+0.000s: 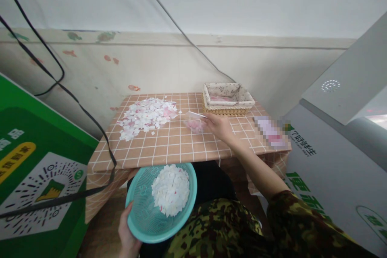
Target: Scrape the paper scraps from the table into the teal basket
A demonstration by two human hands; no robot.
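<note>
My left hand (128, 229) grips the rim of a round turquoise plastic basket (140, 203) at my lap, below the table edge. A mound of small white paper pieces (171, 189), with a few pink bits, lies in the basket. Over the table, my right hand (218, 125) is closed on the edge of a clear plastic bag (195, 123) that has something pink in it. To the left of the bag, a wide heap of white and pink paper pieces (145, 117) is spread on the checked tablecloth (169, 145).
A cloth-lined wicker basket (228, 109) with pink contents stands at the table's back right. A blurred flat item (270, 131) lies at the right edge. Black cables (81, 107) hang at left before a green panel (39, 117); a grey cabinet (329, 169) stands right.
</note>
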